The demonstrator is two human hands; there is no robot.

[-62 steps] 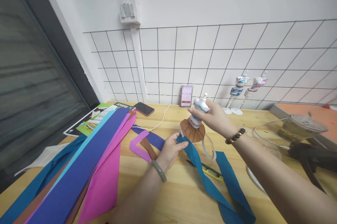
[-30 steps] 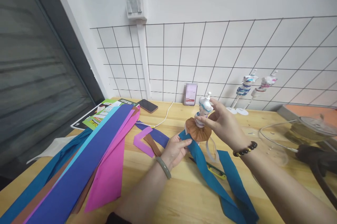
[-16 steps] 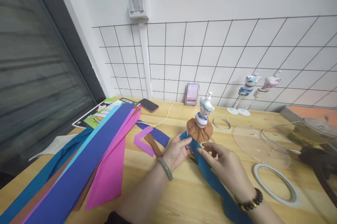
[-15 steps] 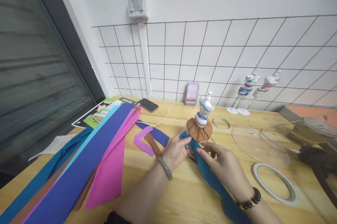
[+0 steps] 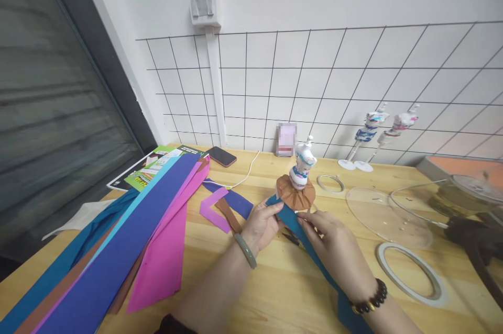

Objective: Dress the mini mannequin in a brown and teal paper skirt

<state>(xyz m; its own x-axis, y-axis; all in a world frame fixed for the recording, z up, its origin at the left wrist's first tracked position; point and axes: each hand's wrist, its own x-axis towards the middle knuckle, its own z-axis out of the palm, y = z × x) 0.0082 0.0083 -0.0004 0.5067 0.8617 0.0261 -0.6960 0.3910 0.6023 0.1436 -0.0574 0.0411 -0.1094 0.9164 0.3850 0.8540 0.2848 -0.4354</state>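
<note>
Pinching flat teal strip [image 5: 288, 216] (paper or cloth, cannot tell) in left hand [image 5: 261, 226], thumb pressed on top, fingers curled beneath, close to the upper end. Reaching in with right hand [image 5: 334, 245] from the right, thumb and index tips brought together right at the strip's ruffle-side edge; contact too small to tell, so cannot say whether gripping it or only touching.

Key relation: upper end of strip at left rim of brown ruffle [image 5: 293, 192], just past left fingertips toward the tabletop's back edge; cannot tell if joined or only overlapping. Long axis slanting from there down toward the tabletop's [image 5: 271, 292] near right, passing under right fingers and out of view at bottom. Left hand nearer the upper end; right hand farther down the length, with both sets of fingertips just beside the ruffle's front rim.

Standing upright in the ruffle's middle: white-and-blue cat-like figurine [image 5: 302, 166], free of both hands. Lying partly hidden under strip, between hands: dark pointed tool [image 5: 291, 237]. Toward right edge: large white tape roll [image 5: 439, 292]. Along left edge: layered colored strips [image 5: 129, 240], well apart from both hands.
</note>
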